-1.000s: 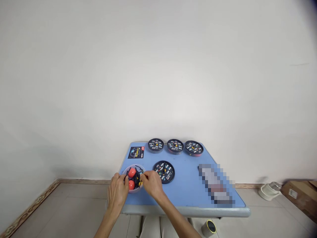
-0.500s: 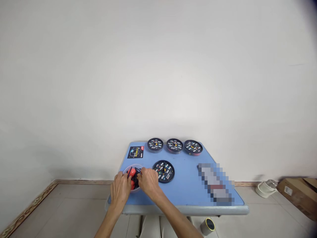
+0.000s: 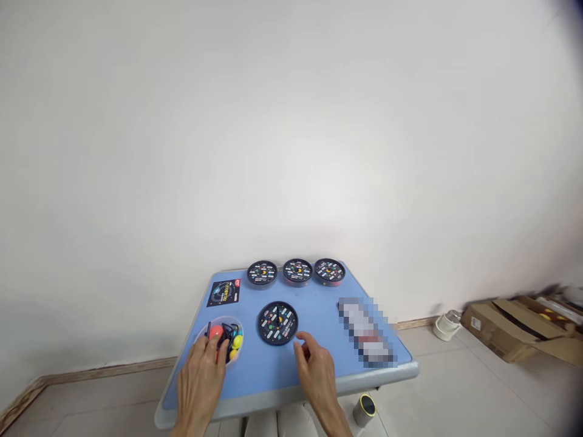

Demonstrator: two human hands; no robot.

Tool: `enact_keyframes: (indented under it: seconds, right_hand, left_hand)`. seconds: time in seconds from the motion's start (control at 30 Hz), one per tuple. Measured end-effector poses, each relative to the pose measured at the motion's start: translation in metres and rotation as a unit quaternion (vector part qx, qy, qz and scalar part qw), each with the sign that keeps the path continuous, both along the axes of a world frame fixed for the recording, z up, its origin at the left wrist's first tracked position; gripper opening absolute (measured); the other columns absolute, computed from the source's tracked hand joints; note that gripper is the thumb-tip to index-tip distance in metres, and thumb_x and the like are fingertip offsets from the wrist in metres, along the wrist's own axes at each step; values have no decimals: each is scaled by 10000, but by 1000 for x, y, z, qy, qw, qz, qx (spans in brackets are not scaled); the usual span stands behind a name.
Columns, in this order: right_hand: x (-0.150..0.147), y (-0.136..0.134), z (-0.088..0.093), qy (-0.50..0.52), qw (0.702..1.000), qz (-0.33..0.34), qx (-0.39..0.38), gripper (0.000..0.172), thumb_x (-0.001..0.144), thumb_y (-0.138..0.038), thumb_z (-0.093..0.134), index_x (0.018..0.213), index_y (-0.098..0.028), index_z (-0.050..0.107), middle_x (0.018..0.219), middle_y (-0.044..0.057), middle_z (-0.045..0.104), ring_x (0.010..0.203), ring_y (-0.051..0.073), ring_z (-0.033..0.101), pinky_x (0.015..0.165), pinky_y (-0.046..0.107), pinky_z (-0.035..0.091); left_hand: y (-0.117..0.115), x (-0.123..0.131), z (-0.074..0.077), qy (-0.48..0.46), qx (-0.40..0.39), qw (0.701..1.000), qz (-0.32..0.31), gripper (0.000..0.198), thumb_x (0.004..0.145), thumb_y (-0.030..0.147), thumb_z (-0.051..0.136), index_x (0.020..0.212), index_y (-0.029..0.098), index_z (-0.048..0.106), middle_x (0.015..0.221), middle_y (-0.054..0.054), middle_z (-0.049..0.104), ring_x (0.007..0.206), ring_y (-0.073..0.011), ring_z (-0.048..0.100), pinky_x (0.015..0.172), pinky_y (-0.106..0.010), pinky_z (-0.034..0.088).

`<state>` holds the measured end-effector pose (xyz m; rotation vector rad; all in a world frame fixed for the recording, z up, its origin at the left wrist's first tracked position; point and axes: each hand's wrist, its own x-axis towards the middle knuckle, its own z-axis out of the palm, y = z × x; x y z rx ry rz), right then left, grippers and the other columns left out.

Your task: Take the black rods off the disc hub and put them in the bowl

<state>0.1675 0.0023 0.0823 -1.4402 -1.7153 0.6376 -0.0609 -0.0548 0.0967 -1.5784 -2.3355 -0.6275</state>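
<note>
My left hand [image 3: 201, 376] reaches over the near rim of a clear plastic bowl [image 3: 242, 335], fingers apart, the fingertips partly hidden among the pieces. Inside lie a red ball [image 3: 215, 332], yellow balls [image 3: 237, 342] and thin black plastic parts [image 3: 225, 335]. To the right of the bowl, a round black base [image 3: 268, 332] printed with small labels lies flat, with a black stick [image 3: 277, 314] rising from its middle. My right hand [image 3: 314, 364] hovers at the near right of this base, thumb and index finger a little apart, nothing visible between them.
Three similar round printed discs [image 3: 262, 273] stand in a row along the table's back edge. A black printed card [image 3: 223, 293] lies at the back left, and a blurred-out flat item [image 3: 367, 332] at the right. A grey cylinder [image 3: 364, 410], a white kettle-like vessel [image 3: 446, 326] and cardboard boxes [image 3: 494, 331] are on the floor.
My right hand has left the bowl and moved right, past the black base. My left hand stays at the bowl. The camera view has turned to the right.
</note>
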Motion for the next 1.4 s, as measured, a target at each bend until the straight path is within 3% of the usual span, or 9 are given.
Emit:
enact_keyframes:
  seconds: [0.17,0.37,0.63,0.97,1.13,1.4]
  right_hand:
    - [16,12,27,12,1000,-7,-10,293,880,-327,468,972,-212,722,708,40,696,647,193,619,636,269,411]
    - [-5,42,55,-102,991,80,-20,274,829,-124,489,964,-202,713,895,51,712,766,168,630,718,235,407]
    - [-33,62,57,-224,961,159,-24,236,817,-107,520,939,-180,708,987,73,713,921,182,637,700,229,367]
    - [-37,73,39,-273,950,154,6,225,845,-156,492,912,-165,707,979,114,736,919,216,675,690,262,387]
    - [-34,64,43,-297,939,176,4,244,823,-158,490,935,-151,707,960,139,741,902,243,690,692,278,403]
    - [-34,64,40,-297,933,202,-2,270,839,-190,505,1035,-149,686,1036,149,728,967,262,680,745,293,429]
  left_hand:
    - [11,48,-42,-48,92,985,-140,312,936,358,436,1108,264,678,1088,-69,662,1032,-227,628,856,-338,525]
    - [38,91,-55,-95,146,974,-146,377,942,367,415,1246,196,557,1217,-122,575,1148,-264,569,938,-450,509]
    - [65,99,-62,-110,164,972,-128,508,895,254,439,1392,179,368,1392,-165,440,1318,-319,426,1033,-547,433]
    - [83,92,-67,-102,138,975,-139,561,824,222,500,1361,96,403,1385,-221,463,1315,-344,422,1046,-538,414]
    - [83,93,-68,-54,141,978,-144,635,747,218,578,1348,98,413,1361,-212,507,1270,-345,474,1051,-526,403]
    - [87,89,-65,27,176,972,-151,591,770,172,510,1344,102,387,1263,-191,595,1174,-298,565,984,-476,454]
